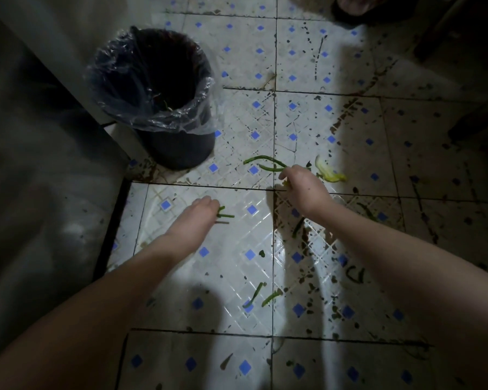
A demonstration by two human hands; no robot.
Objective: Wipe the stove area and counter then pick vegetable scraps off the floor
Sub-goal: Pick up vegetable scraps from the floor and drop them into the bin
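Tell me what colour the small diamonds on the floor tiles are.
They are blue diamonds on white floor tiles, head view.

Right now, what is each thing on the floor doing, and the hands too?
Bin, upright, open, lined with a clear bag.
Left hand, pinching short green scraps.
Right hand, gripping long green strips.
Yellow peel, lying flat, untouched.
Two green scraps, lying loose, not yet picked up.
Floor, stained and speckled.
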